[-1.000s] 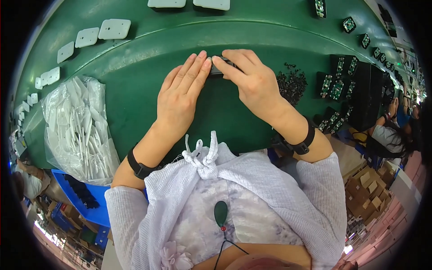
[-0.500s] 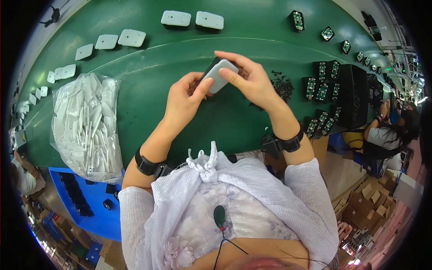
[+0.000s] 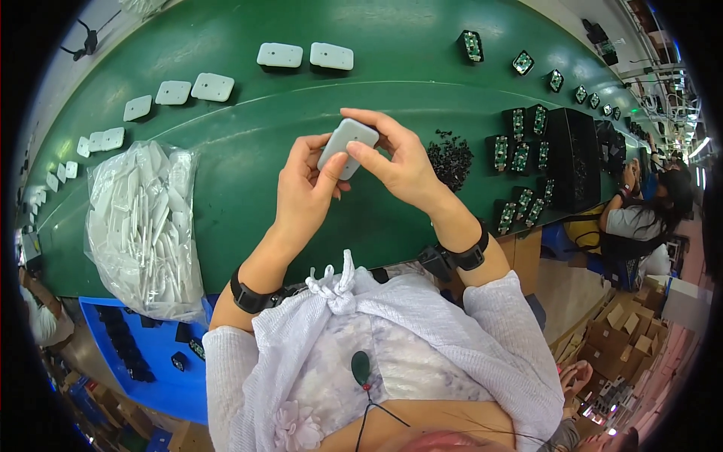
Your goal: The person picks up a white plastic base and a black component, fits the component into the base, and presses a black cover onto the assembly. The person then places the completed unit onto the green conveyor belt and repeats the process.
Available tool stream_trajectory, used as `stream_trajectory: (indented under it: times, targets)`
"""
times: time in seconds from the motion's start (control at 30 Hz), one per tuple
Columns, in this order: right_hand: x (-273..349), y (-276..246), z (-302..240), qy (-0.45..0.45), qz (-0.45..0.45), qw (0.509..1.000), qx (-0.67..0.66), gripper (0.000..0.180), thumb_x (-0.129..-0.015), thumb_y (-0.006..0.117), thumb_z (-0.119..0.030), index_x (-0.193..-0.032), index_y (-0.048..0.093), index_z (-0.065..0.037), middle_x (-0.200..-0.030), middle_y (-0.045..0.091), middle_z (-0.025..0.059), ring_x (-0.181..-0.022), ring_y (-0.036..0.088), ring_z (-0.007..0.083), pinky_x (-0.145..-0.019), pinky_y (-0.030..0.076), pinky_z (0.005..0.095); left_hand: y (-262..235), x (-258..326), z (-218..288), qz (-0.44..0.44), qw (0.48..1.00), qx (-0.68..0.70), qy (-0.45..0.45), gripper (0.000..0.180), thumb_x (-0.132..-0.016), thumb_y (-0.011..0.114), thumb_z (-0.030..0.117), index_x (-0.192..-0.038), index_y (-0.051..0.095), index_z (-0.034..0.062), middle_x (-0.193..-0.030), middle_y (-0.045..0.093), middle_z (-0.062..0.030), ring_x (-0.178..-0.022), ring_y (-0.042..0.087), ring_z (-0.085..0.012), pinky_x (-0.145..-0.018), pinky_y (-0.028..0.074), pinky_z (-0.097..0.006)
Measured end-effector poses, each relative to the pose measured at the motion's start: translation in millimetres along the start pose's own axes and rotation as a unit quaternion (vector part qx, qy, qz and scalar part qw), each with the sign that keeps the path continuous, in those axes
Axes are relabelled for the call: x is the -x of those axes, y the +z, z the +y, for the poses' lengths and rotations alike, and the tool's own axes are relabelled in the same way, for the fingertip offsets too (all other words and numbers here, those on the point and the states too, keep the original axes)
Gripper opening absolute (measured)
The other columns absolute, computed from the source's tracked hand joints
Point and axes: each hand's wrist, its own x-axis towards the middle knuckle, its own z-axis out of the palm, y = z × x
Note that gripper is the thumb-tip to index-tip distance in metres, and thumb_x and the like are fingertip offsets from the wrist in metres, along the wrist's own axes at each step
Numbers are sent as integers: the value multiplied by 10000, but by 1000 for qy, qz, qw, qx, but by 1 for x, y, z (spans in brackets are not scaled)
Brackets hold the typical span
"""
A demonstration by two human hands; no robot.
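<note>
Between my two hands, over the middle of the green table, is a small device housing with a light grey cover [image 3: 348,145] facing up. My left hand [image 3: 307,175] grips its lower left side, thumb on the cover. From the right, my right hand [image 3: 395,160] holds the other side, its thumb pressed on the cover and its fingers at the far edge. The fingers hide the underside. Just right of my right hand lies a heap of small black parts [image 3: 450,160]. Further right stand several black housings with green circuit boards [image 3: 520,157].
A clear plastic bag of white covers [image 3: 143,233] lies at the left, above a blue bin [image 3: 151,388] holding black parts. Covered housings [image 3: 280,55] line the far side of the green table [image 3: 248,135]. A black box [image 3: 574,158] stands at right; a person [image 3: 648,215] sits beyond.
The housing in my hands has turned so its cover faces up more squarely. Both hands still hold it. The whole view has shifted slightly, with the table's things appearing lower and further left.
</note>
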Motion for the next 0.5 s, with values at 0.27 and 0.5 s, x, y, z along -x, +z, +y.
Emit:
stream_trajectory:
  times: [0.27, 0.5]
  targets:
    - [-4, 5, -1, 71, 73, 980, -171, 432, -877, 683, -151, -1259, 530, -20, -1152, 605, 83, -1049, 578, 167, -935, 455, 311, 6, -12, -11, 12, 998, 61, 12, 352, -954, 581, 181, -1214, 453, -20, -956, 637, -123, -698, 624, -130, -575, 486, -220]
    - [-73, -76, 18, -47, 60, 992, 105, 439, -843, 660, -46, -1267, 553, -22, -1092, 634, 61, -989, 592, 137, -882, 484, 271, -6, -10, -13, 2, 996, -71, 44, 433, -928, 602, 122, -1312, 428, 27, -1127, 584, -134, -837, 629, -175, -710, 529, -286]
